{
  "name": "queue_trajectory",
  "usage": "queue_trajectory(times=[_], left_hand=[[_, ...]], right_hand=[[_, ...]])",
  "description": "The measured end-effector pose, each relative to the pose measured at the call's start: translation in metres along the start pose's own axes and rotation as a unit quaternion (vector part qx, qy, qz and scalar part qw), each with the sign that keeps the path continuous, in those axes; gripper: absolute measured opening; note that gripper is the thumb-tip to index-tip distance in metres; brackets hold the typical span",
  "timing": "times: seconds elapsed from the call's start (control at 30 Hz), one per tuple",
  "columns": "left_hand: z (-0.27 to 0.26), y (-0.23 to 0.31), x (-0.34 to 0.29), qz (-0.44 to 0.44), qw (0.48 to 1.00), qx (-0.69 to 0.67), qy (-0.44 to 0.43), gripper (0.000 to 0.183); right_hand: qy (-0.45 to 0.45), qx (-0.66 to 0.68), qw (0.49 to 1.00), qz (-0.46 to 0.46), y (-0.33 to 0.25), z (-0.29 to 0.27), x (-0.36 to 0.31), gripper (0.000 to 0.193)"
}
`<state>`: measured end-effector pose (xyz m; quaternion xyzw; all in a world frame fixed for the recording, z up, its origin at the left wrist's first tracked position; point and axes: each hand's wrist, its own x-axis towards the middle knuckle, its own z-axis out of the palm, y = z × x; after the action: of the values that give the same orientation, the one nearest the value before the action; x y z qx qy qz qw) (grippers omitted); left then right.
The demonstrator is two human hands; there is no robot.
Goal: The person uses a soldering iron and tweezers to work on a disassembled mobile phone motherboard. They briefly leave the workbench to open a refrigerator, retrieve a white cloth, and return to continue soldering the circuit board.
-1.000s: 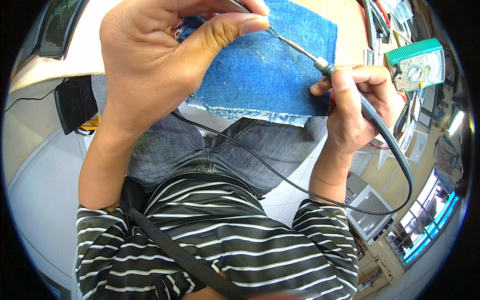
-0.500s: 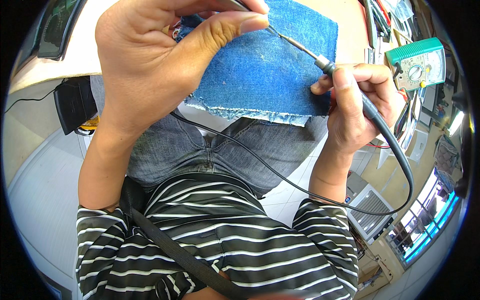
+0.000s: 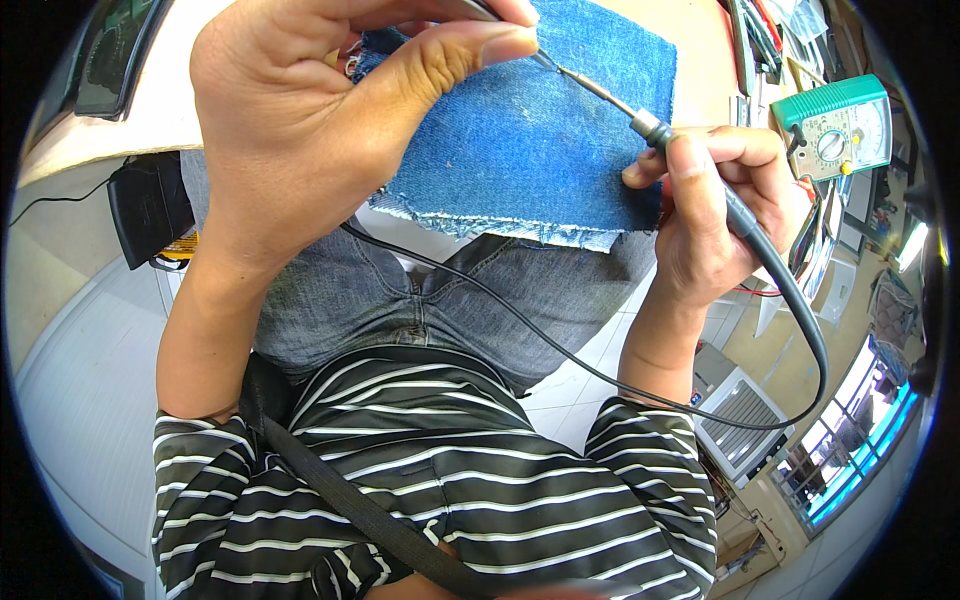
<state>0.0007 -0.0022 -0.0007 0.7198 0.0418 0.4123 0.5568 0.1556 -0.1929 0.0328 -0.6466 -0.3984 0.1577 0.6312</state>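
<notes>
My left hand point(image 3: 320, 140) is closed, thumb and fingers pinching dark tweezers point(image 3: 480, 10) whose fine metal tips point down to the right. In my right hand point(image 3: 725, 210) is a slim soldering iron point(image 3: 654, 130), gripped like a pen by its black handle. Its thin metal tip meets the tweezers' tips, or comes very near them, above a blue denim cloth point(image 3: 530, 140). Anything tiny between the two tips is too small to make out. The cloth has frayed edges and lies on the table at its front edge, partly covered by my left hand.
The iron's black cable point(image 3: 560, 350) loops from my right hand across my lap. A green analog multimeter point(image 3: 832, 130) stands on the right beside several tools and leads. At the far left of the table point(image 3: 180, 70) lies a dark glossy object point(image 3: 120, 60). A black bag-like item point(image 3: 150, 210) hangs below.
</notes>
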Motion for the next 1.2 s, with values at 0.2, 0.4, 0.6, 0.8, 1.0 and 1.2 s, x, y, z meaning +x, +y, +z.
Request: queue_trajectory(times=[0.2, 0.4, 0.6, 0.8, 1.0, 1.2], left_hand=[[-0.0009, -0.0014, 0.0004, -0.007, 1.000, -0.011, -0.003, 0.016], [-0.0019, 0.0071, 0.0009, -0.004, 0.999, 0.032, -0.020, 0.014], [-0.0005, 0.0008, 0.0025, -0.002, 1.000, 0.004, -0.006, 0.014], [-0.0024, -0.0001, 0.0004, -0.006, 1.000, 0.016, -0.010, 0.013], [-0.0038, 0.0010, -0.0003, -0.022, 1.000, 0.016, -0.012, 0.014], [-0.0009, -0.0013, -0.0004, -0.007, 1.000, -0.005, -0.004, 0.015]], right_hand=[[-0.012, 0.001, 1.000, -0.010, 0.0020, -0.0020, 0.0004, 0.018], [-0.007, 0.010, 1.000, -0.005, 0.0012, -0.0010, 0.0002, 0.018], [0.017, -0.041, 0.999, -0.006, -0.0024, 0.0037, 0.0008, 0.012], [0.023, -0.049, 0.999, 0.001, -0.0044, 0.0044, 0.0008, 0.012], [0.006, -0.017, 1.000, -0.003, -0.0019, 0.0016, 0.0020, 0.014], [0.017, -0.046, 0.999, -0.008, -0.0017, 0.0017, 0.0006, 0.012]])
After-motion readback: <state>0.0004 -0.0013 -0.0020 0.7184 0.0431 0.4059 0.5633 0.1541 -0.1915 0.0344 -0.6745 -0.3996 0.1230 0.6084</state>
